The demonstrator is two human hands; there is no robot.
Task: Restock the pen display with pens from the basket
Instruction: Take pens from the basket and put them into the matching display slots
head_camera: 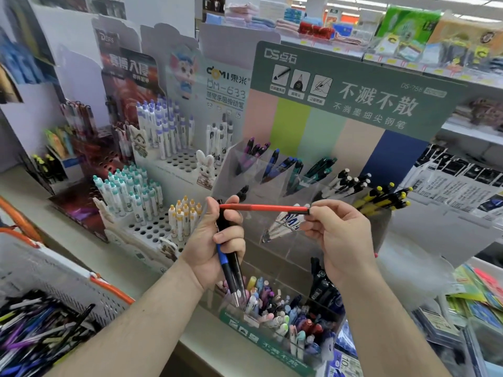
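step: sorting pens | right hand [336, 238] pinches red pen [264, 207], left hand [217, 238] grips spare pens [231, 268] | next: probably find matching display compartment [275, 170]

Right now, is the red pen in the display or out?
Out. The red pen lies level, pinched between the left hand and the right hand.

Two hands: the left hand [217, 240] grips two pens, a blue pen [227, 270] and a black pen [236, 263]. One red pen [262, 207] spans both hands, right hand [337, 235] pinching its end. One basket [40, 270] sits left of the green pen display [340, 85], with two rabbit figures [204, 167] there too.
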